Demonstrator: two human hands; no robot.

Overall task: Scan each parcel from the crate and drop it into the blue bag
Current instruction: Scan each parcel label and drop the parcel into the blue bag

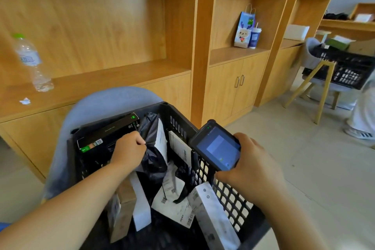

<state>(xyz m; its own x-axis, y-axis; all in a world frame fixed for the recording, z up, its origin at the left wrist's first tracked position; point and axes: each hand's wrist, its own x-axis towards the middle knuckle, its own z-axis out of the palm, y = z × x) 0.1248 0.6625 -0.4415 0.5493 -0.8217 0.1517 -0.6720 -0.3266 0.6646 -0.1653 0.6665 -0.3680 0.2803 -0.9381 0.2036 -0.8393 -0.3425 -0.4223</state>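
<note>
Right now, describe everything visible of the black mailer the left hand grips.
The black mailer is a soft, crinkled, glossy plastic pouch with a white label on its right face. It stands roughly upright in the crate among other parcels. The left hand pinches its upper part with curled fingers.

Grey-blue chair (105, 99), black crate (177, 122) on it
</note>
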